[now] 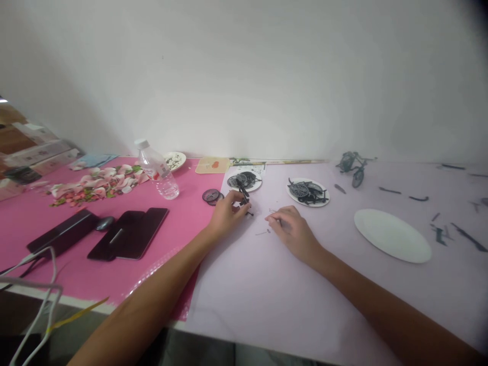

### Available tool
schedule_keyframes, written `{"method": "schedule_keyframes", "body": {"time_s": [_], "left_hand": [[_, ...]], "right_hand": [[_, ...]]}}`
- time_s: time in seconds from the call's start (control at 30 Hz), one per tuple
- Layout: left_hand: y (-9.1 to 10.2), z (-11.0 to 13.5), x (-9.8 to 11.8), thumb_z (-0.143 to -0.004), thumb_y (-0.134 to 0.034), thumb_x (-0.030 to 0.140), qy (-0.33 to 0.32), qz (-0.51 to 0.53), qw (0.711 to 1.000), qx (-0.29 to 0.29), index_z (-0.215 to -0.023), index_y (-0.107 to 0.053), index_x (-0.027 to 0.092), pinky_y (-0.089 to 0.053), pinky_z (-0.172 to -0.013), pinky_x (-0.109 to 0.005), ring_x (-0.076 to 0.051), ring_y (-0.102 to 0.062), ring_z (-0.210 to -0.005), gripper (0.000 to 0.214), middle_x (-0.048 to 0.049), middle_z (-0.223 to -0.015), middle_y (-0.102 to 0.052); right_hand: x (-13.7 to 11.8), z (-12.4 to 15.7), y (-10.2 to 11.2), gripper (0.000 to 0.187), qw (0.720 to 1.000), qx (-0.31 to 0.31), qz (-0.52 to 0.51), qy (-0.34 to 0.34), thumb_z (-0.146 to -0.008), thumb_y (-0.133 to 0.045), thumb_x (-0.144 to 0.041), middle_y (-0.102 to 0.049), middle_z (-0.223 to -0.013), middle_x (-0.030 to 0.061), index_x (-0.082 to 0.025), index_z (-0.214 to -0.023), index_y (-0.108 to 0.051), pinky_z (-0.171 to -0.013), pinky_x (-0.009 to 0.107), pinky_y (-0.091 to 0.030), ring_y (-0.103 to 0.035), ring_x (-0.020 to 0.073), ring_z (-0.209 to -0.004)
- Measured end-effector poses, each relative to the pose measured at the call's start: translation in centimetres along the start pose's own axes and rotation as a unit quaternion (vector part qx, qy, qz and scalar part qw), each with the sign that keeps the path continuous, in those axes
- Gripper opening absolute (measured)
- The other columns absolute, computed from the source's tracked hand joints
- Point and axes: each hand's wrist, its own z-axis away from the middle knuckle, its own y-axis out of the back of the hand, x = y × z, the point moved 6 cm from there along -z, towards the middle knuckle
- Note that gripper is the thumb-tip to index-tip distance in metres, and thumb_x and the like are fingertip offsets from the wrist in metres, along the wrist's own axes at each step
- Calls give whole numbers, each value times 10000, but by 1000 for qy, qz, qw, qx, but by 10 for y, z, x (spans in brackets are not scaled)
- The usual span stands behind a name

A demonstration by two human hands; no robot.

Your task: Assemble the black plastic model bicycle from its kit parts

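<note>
L hand (226,213): sitting at frame ctr, just left of middle, fingers closing tight round a small black model part (244,199); thumb & fingertips pinching it, the part sticking up & right out of the grip.
Black part: hovering low over the lilac sheet (267,284), just below the nearer parts plate.
R hand (293,231): resting on the lilac sheet right of ctr, fingers curling in, tips pressing together and pointing left. Can't tell if it's gripping anything; too small to make out.
Metal bit (263,233): lying loose on the sheet, just left of the R fingertips, btw. the two hands.
Parts plate 1 (256,186): sitting above the L hand, carrying black wheels & frame pcs.
Parts plate 2 (322,202): sitting above the R hand, also carrying black wheel pcs.
Loose wheels (211,196): lying on the pink mat (179,229), just left of the L fingers.
Empty plate (392,235): lying right of ctr, well apart from the hands.
Model bicycle (353,165): standing upper right, near the wall.
Water bottle (158,170): tilting, upper left of ctr on the pink mat.
Far left: dark tablet (131,233), mouse (104,222), pink petals (99,184).
</note>
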Motion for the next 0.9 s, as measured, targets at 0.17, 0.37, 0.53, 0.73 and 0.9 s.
{"method": "schedule_keyframes", "body": {"time_s": [0.17, 0.37, 0.53, 0.73, 0.9], "left_hand": [[-18, 10, 8, -894, -739, 439, 18, 39, 998, -43, -1108, -602, 218, -545, -591, -246, -131, -710, -686, 336, -79, -1143, -719], [-20, 11, 14, -904, -722, 418, -10, 13, 998, -63, -1099, -599, 229, -532, -605, -259, -144, -709, -735, 298, -72, -1156, -714], [-14, 8, 16, -894, -731, 425, -31, -20, 998, -49, -1091, -633, 233, -527, -604, -266, -151, -693, -753, 292, -64, -1131, -721], [-13, 10, 22, -895, -730, 420, -43, -27, 998, -42, -1071, -662, 234, -551, -629, -278, -143, -668, -725, 265, -58, -1095, -727], [-14, 10, 22, -888, -737, 420, -51, -22, 997, -46, -1063, -664, 234, -560, -632, -281, -139, -657, -705, 265, -55, -1071, -728]], "right_hand": [[1, 2, -8, 114, 997, -19, 22, 72, -955, -675, -257, -777, -1072, 44, -282, -994, -780, -1057, 524, -489, -580, 299, -1185], [3, 3, -13, 182, 995, -41, 46, 79, -954, -664, -233, -776, -1128, 43, -300, -1051, -802, -1082, 573, -480, -548, 322, -1275], [5, 2, -14, 207, 994, -45, 54, 87, -962, -659, -220, -784, -1090, 34, -313, -1071, -808, -1065, 565, -492, -559, 315, -1243], [6, 0, -1, 100, 996, 17, 24, 81, -917, -739, -242, -795, -970, 44, -312, -945, -805, -967, 546, -546, -623, 310, -1104], [2, -1, 13, 19, 997, 75, 1, 34, -909, -766, -297, -769, -910, 46, -288, -894, -770, -919, 497, -561, -663, 285, -991]]}}
